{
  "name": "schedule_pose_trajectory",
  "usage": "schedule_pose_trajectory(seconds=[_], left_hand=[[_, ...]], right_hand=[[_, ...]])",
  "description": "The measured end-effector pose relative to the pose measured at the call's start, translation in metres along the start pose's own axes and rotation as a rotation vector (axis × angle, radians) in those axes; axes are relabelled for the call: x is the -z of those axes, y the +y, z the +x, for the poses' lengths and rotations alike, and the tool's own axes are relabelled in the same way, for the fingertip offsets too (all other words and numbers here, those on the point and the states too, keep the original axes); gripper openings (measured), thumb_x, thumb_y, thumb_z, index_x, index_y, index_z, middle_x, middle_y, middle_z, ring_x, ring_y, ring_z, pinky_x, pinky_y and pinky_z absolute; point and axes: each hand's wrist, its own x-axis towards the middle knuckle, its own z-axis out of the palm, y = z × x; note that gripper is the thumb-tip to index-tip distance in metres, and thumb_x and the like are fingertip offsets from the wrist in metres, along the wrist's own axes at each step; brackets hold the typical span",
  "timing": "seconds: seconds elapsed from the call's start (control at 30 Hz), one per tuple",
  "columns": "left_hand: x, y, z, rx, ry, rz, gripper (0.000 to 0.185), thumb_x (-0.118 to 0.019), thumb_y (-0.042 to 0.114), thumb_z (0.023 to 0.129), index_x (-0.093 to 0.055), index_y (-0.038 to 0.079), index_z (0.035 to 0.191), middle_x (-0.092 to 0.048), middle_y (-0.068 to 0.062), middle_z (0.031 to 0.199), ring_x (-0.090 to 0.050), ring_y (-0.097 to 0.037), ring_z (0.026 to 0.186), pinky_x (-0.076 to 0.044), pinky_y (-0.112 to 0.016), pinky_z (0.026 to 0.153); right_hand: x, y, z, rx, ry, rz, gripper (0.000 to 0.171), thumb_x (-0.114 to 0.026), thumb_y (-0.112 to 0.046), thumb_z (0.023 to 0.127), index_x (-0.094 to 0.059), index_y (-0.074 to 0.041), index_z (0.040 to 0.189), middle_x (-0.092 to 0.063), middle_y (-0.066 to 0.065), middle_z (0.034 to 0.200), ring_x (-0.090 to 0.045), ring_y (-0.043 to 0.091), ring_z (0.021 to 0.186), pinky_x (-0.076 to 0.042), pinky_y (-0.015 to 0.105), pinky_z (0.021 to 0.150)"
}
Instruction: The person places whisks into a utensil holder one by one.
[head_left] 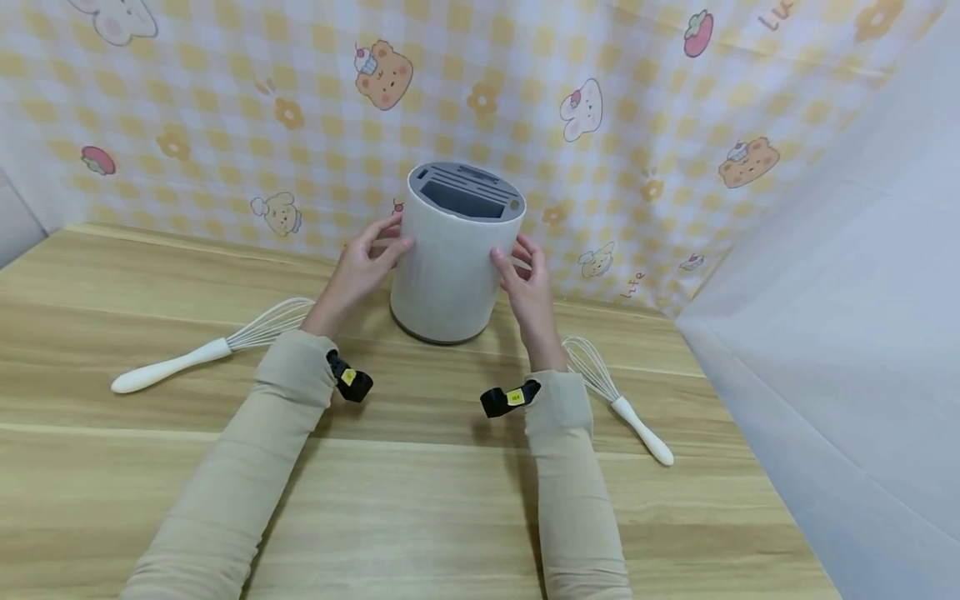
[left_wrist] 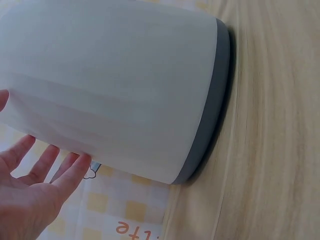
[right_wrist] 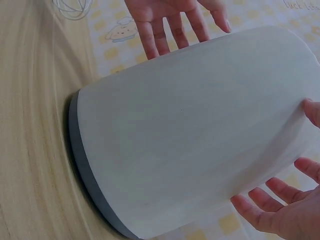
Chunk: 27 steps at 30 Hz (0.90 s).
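Checked cloth [head_left: 225,92] backs the wood table [head_left: 420,517]; holder [head_left: 450,271] stands on the table just in front of the cloth. Status, my read: job in hand is setting the holder in place, and it looks close to done. It's upright, slotted top up, nothing sticking out of the slots [head_left: 461,198]. Left: both hands haven't let go. Two whisks lie on the table, untouched: left whisk [head_left: 176,364] left of the holder and nearer the person, right whisk [head_left: 633,429] right of it, also nearer.

Grip: left hand [head_left: 367,260] and right hand [head_left: 531,296] hold opposite sides of the holder, each part-opened to its curve, thumb on the near face, fingers round toward the back. Contact is on the upper half; base [left_wrist: 214,100] is well below the fingers. Can't be sure the base sits fully flat, the dark shadow along its edge hides the contact line.
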Motion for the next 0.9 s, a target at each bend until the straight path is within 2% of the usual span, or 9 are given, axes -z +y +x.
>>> schedule_pose_trajectory(seconds=[0.47, 0.73, 0.9], left_hand=[[-0.003, 0.002, -0.014, 0.013, 0.013, -0.01, 0.064, -0.054, 0.048, 0.09, -0.033, 0.021, 0.144, -0.038, -0.012, 0.144, -0.043, -0.032, 0.127, -0.04, -0.045, 0.104], [-0.005, 0.004, -0.023, 0.028, 0.027, -0.083, 0.057, -0.054, 0.041, 0.092, -0.036, 0.022, 0.143, -0.038, -0.01, 0.143, -0.044, -0.028, 0.126, -0.04, -0.041, 0.104], [-0.006, 0.006, -0.027, 0.016, 0.021, -0.096, 0.055, -0.053, 0.037, 0.093, -0.037, 0.02, 0.143, -0.039, -0.011, 0.143, -0.045, -0.029, 0.125, -0.042, -0.042, 0.103]], right_hand=[[0.003, 0.005, -0.007, 0.023, -0.018, 0.028, 0.057, -0.062, -0.031, 0.089, -0.038, -0.017, 0.139, -0.043, 0.01, 0.135, -0.048, 0.025, 0.117, -0.044, 0.046, 0.099], [0.008, 0.007, -0.009, 0.034, -0.039, 0.048, 0.056, -0.062, -0.029, 0.089, -0.04, -0.018, 0.139, -0.044, 0.01, 0.134, -0.048, 0.024, 0.115, -0.044, 0.047, 0.099], [0.012, 0.005, -0.012, 0.032, -0.055, 0.067, 0.055, -0.061, -0.028, 0.09, -0.039, -0.017, 0.139, -0.044, 0.01, 0.134, -0.048, 0.023, 0.115, -0.043, 0.047, 0.1]])
